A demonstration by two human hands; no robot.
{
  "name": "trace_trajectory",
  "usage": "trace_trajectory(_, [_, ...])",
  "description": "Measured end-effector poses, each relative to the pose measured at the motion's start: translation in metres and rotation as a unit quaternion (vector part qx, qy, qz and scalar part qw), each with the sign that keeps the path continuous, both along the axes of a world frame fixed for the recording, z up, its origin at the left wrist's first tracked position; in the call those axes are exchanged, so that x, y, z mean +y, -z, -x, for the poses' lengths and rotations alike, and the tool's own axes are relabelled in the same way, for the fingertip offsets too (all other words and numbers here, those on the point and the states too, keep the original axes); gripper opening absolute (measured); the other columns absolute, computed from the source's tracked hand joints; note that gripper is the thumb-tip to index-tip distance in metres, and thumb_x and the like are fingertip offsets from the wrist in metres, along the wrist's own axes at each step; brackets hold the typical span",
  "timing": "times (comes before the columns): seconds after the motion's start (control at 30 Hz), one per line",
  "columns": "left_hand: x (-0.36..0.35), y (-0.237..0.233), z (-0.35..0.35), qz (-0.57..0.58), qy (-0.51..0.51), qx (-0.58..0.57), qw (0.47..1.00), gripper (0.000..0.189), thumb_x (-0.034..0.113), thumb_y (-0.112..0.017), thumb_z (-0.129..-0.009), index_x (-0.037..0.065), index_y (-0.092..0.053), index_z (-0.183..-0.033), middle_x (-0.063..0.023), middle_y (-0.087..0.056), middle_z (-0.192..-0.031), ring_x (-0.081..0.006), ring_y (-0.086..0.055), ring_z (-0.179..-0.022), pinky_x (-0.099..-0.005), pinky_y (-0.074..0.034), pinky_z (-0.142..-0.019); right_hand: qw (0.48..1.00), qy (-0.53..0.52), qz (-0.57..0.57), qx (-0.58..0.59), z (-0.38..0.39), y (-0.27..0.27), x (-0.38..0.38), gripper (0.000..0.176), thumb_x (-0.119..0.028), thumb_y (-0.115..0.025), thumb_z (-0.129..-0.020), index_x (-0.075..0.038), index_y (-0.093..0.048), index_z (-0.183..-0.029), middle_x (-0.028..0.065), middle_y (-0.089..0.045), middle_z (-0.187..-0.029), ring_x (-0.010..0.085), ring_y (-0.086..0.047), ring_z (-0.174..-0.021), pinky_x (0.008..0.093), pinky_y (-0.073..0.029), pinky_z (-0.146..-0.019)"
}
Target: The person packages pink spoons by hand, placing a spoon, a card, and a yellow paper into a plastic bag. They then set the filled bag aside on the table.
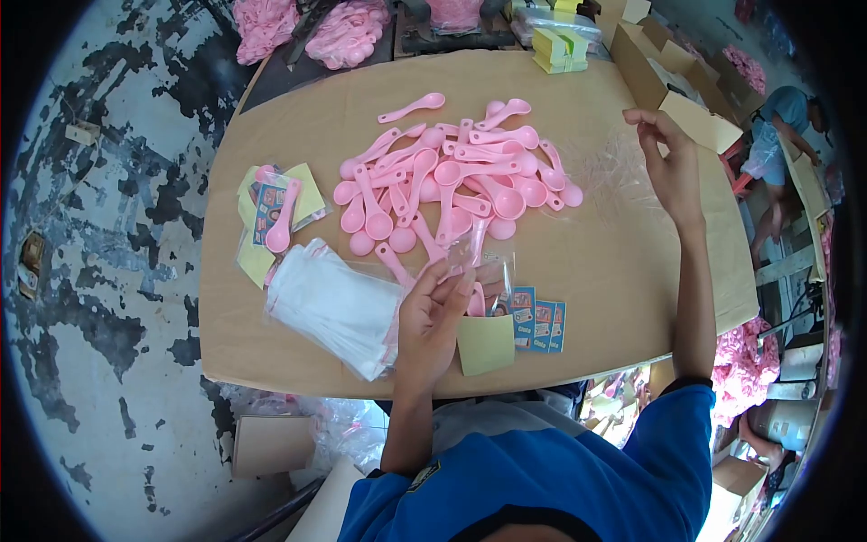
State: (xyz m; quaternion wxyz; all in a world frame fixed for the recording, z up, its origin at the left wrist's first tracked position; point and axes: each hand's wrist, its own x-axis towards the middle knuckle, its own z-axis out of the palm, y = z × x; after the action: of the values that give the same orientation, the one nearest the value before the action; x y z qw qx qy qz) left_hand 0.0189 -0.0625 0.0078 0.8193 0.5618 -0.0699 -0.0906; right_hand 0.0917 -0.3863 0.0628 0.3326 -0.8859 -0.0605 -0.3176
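My left hand [432,323] is closed on a clear plastic bag [497,269] at the near middle of the table. A yellow paper card [486,345] and several blue printed cards [545,322] lie just right of that hand. Beyond it spreads a heap of pink measuring spoons [453,176]. My right hand [670,164] is raised at the right, thumb and index finger curved with a small gap and nothing visible between them. Beside it is a tangle of thin clear plastic strips [612,176]. A stack of white-looking plastic bags [334,307] lies left of my left hand.
At the left sits a small pile of packed sets with a pink spoon [283,217] on top. Yellow card bundles [560,51] and an open cardboard box [673,72] stand at the back right. Pink bagged goods [348,32] lie behind. Another person [784,135] is at the far right.
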Motion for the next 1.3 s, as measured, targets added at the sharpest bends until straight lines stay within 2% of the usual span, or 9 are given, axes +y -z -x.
trace_trajectory(0.1, [0.001,0.003,0.002,-0.002,-0.001,0.0,1.0,0.026,0.014,-0.05,-0.099,-0.004,-0.057,-0.117,-0.0154,-0.064,-0.112,-0.0176,-0.066,-0.091,-0.027,-0.055,-0.077,0.954,-0.211,-0.168,0.133,0.027,0.004,0.044,0.025,-0.007,-0.057,-0.089,-0.002,-0.062,-0.113,0.0086,-0.066,-0.105,0.0155,-0.062,-0.089,0.0278,-0.048,-0.08])
trace_trajectory(0.2, [-0.01,-0.01,0.002,-0.006,-0.016,-0.022,1.0,0.027,0.014,-0.051,-0.099,-0.005,-0.058,-0.117,-0.0132,-0.065,-0.109,-0.0149,-0.064,-0.093,-0.0246,-0.052,-0.08,0.888,-0.379,-0.127,0.227,0.054,0.014,0.105,0.034,-0.013,-0.068,-0.087,-0.002,-0.06,-0.118,0.0078,-0.067,-0.103,0.0131,-0.063,-0.09,0.0271,-0.051,-0.072])
trace_trajectory(0.27, [-0.019,0.0,-0.001,-0.02,-0.044,-0.066,0.997,0.03,0.015,-0.052,-0.099,-0.005,-0.056,-0.121,-0.0116,-0.067,-0.105,-0.0131,-0.064,-0.093,-0.0231,-0.051,-0.08,0.87,-0.388,-0.172,0.251,0.062,0.021,0.123,0.034,-0.013,-0.07,-0.086,0.001,-0.061,-0.116,0.0088,-0.068,-0.1,0.0124,-0.064,-0.084,0.0268,-0.053,-0.071])
trace_trajectory(0.5, [-0.012,0.016,0.005,0.01,-0.036,0.015,0.999,0.028,0.014,-0.053,-0.098,-0.003,-0.061,-0.119,-0.0084,-0.068,-0.099,-0.0044,-0.059,-0.079,-0.019,-0.046,-0.067,0.856,-0.323,-0.309,0.259,0.059,0.038,0.125,0.019,-0.011,-0.068,-0.088,-0.002,-0.068,-0.105,0.0052,-0.07,-0.083,0.0066,-0.063,-0.07,0.0226,-0.051,-0.062])
trace_trajectory(0.6, [-0.017,0.008,0.004,-0.041,-0.082,-0.03,0.995,0.026,0.012,-0.053,-0.098,-0.003,-0.062,-0.117,-0.0055,-0.068,-0.094,-0.0029,-0.057,-0.074,-0.0187,-0.045,-0.062,0.866,-0.306,-0.269,0.289,0.058,0.032,0.121,0.02,-0.009,-0.068,-0.087,-0.001,-0.067,-0.106,0.0055,-0.07,-0.084,0.007,-0.064,-0.075,0.0234,-0.052,-0.066])
trace_trajectory(0.77, [-0.026,0.0,0.005,-0.091,-0.117,-0.079,0.986,0.024,0.012,-0.053,-0.098,-0.004,-0.064,-0.114,-0.0026,-0.065,-0.085,-0.0022,-0.055,-0.072,-0.0184,-0.044,-0.06,0.83,-0.409,-0.276,0.262,0.05,0.04,0.115,0.02,-0.01,-0.067,-0.089,-0.001,-0.067,-0.107,0.0055,-0.069,-0.086,0.0063,-0.063,-0.075,0.0227,-0.051,-0.069])
trace_trajectory(0.9, [-0.016,0.011,0.002,-0.061,-0.107,-0.072,0.99,0.023,0.012,-0.054,-0.098,-0.002,-0.062,-0.115,-0.0043,-0.067,-0.087,-0.0024,-0.057,-0.073,-0.0179,-0.044,-0.06,0.804,-0.392,-0.296,0.336,0.054,0.026,0.118,0.021,-0.01,-0.065,-0.091,-0.002,-0.067,-0.11,0.006,-0.069,-0.091,0.0066,-0.062,-0.079,0.0225,-0.051,-0.071])
trace_trajectory(1.17, [-0.013,0.005,0.002,-0.03,-0.053,-0.035,0.997,0.021,0.012,-0.053,-0.098,0.0,-0.059,-0.115,-0.0039,-0.066,-0.089,-0.0031,-0.057,-0.071,-0.0181,-0.043,-0.059,0.82,-0.356,-0.327,0.307,0.055,0.039,0.122,0.024,-0.017,-0.068,-0.09,0.0,-0.069,-0.106,0.002,-0.066,-0.084,0.0039,-0.056,-0.075,0.0215,-0.046,-0.066])
trace_trajectory(1.3, [-0.005,0.009,-0.001,-0.009,0.002,-0.014,1.0,0.033,0.009,-0.057,-0.095,0.0,-0.048,-0.126,-0.0073,-0.067,-0.095,-0.0061,-0.061,-0.079,-0.0192,-0.047,-0.064,0.832,-0.333,-0.307,0.322,0.055,0.037,0.121,0.024,-0.018,-0.068,-0.09,0.002,-0.069,-0.104,0.001,-0.066,-0.081,0.0027,-0.054,-0.074,0.0211,-0.045,-0.066])
